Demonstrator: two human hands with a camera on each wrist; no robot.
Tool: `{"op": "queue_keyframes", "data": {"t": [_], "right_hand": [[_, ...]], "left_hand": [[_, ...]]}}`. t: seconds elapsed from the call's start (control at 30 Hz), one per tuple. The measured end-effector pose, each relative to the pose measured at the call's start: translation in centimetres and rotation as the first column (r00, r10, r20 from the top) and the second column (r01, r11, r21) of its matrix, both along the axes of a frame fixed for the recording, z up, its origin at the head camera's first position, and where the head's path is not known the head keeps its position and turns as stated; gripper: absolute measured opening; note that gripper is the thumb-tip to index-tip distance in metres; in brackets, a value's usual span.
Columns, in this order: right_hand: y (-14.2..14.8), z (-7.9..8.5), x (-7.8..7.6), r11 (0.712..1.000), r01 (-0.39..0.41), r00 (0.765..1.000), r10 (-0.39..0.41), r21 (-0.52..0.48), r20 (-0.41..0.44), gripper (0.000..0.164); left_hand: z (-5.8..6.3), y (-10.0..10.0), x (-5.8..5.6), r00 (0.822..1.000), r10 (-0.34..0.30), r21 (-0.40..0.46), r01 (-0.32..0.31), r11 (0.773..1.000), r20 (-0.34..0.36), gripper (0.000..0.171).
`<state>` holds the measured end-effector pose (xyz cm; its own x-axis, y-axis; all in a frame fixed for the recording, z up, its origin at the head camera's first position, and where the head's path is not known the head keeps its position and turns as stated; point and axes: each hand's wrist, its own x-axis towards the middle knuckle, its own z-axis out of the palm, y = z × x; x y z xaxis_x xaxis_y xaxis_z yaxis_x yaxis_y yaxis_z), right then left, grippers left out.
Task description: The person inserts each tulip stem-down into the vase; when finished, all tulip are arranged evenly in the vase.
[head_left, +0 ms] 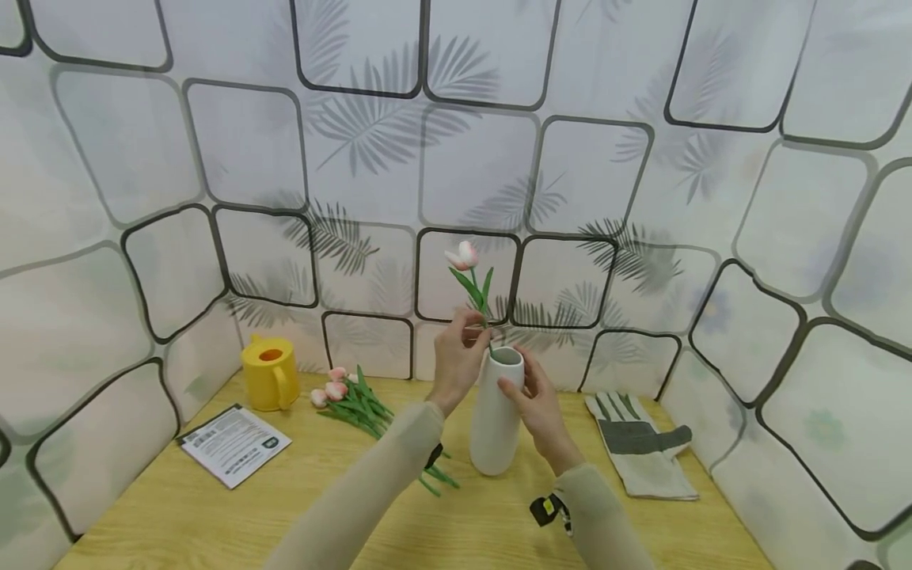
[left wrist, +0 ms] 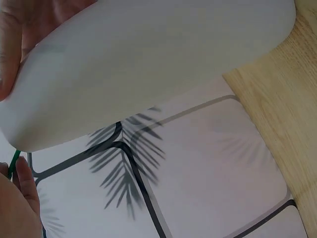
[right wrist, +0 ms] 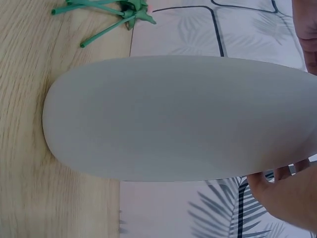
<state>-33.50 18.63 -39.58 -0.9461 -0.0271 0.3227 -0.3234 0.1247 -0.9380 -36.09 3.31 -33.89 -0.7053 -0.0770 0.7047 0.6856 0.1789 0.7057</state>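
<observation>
Head view: left hand (head_left: 456, 362) pinches a tulip (head_left: 476, 295) at the mouth of the vase (head_left: 495, 427), which the right hand (head_left: 543, 402) grips on the surface (head_left: 299, 499); insertion seems the step, next needing gentle lowering.

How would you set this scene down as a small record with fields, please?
Left hand: pinches the stem of a pink-and-white tulip
Right hand: holds a white vase near its top
Vase position: base down on the wooden table
Stem: at the vase's mouth; whether its tip is inside, I cannot tell
Left of vase: a bunch of tulips, a yellow container with a handle, a printed sheet or packet
Right of vase: a grey-and-white fabric item
Background: patterned curtain or covering
</observation>
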Motion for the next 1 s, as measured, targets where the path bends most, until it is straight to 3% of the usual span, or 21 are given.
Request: {"op": "queue_keyframes", "data": {"t": [0.23, 0.47, 0.7, 1.0], "right_hand": [[-0.05, -0.39, 0.2, 1.0, -0.001, 1.0, 0.001, 0.004, 0.014, 0.063], [-0.05, 0.11, 0.19, 1.0, -0.011, 1.0, 0.011, -0.009, 0.014, 0.061], [-0.05, -0.24, 0.19, 1.0, -0.002, 1.0, 0.003, -0.01, 0.015, 0.063], [0.02, -0.18, -0.08, 1.0, 0.004, 1.0, -0.004, -0.002, 0.007, 0.067]], "left_hand": [[-0.9, 0.39, 0.17, 1.0, -0.017, -0.089, 0.016, 0.996, -0.011, 0.013], [-0.78, 0.54, 0.17, 0.999, -0.037, -0.15, 0.034, 0.988, -0.013, 0.026], [-1.08, 0.34, 0.27, 0.998, -0.056, -0.223, 0.053, 0.973, -0.01, 0.022], [-0.71, 0.1, 0.14, 0.997, -0.08, -0.25, 0.078, 0.965, 0.003, 0.019]]}}
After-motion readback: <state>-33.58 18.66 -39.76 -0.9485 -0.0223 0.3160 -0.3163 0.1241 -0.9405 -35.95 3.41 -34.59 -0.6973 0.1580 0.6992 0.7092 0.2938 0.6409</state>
